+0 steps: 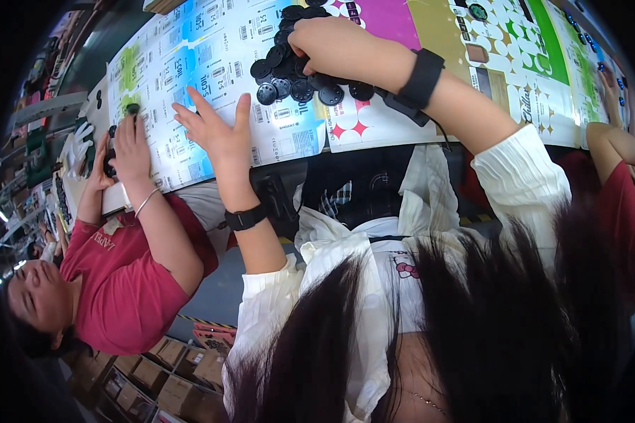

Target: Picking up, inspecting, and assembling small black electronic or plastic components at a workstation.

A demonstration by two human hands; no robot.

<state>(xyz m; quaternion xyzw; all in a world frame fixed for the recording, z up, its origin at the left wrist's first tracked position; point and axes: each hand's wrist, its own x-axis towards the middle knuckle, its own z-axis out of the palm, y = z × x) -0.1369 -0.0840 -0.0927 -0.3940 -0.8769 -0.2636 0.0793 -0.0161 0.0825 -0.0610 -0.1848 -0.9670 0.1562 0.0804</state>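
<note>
A heap of round black discs (281, 63), like small plastic caps, lies on the printed sheets (275, 130) that cover the table. My right hand (349, 49) reaches over the heap from the right; its fingers curl down among the discs, and what they grip is hidden. Left of the heap, my left hand (215, 127) hovers over the blue and white sheet with its fingers spread and nothing in them. Several discs lie loose along the heap's near edge, one disc (361, 91) beneath my right wrist.
At the left, a co-worker in a red shirt (138, 303) has both hands (131, 144) at the table edge near a small dark piece (132, 109). Another person's arm (617, 148) rests at the far right, near dark blue pieces (589, 42). Cardboard boxes (180, 395) fill shelves behind.
</note>
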